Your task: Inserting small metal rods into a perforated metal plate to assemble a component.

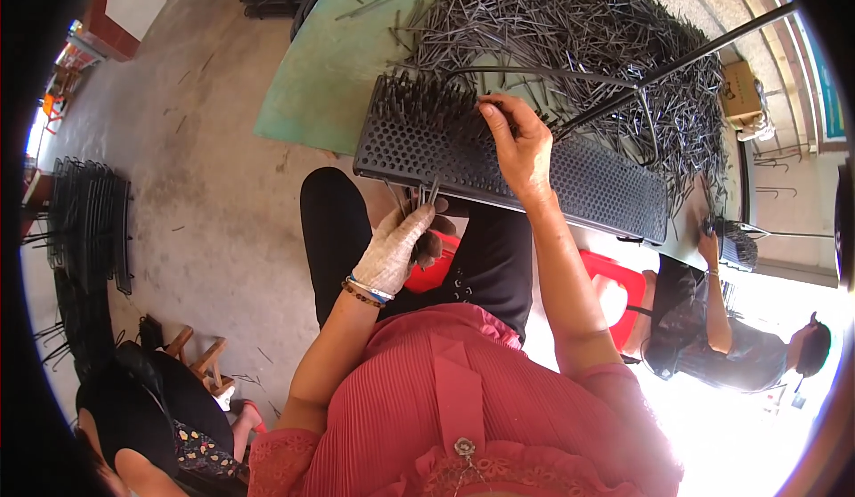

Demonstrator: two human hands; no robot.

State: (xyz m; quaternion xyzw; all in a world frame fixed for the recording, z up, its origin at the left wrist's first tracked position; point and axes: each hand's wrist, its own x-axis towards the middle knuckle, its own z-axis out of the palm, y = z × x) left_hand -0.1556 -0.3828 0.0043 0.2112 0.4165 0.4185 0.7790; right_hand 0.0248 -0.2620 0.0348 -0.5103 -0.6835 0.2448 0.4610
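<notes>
A long black perforated metal rack [419, 151] lies across in front of my lap, its face full of round holes. Many short dark sticks [410, 101] stand upright in its left part. Bare, my right hand [521, 145] is over the rack beside those sticks, thumb and forefinger pinched together; whatever is between them is too small to make out. My left hand [396, 243], in a pale glove, is closed below the rack's near edge around a few thin grey metal rods [430, 192]. The glove hides part of the rods.
Loose dark sticks [570, 25] are heaped on the green tabletop [329, 61]. A black bar crosses above the rack. Black metal racks [89, 221] are stacked at far left. One person [721, 337] works at the right, another [160, 417] sits at lower left. A red stool [614, 288] stands nearby.
</notes>
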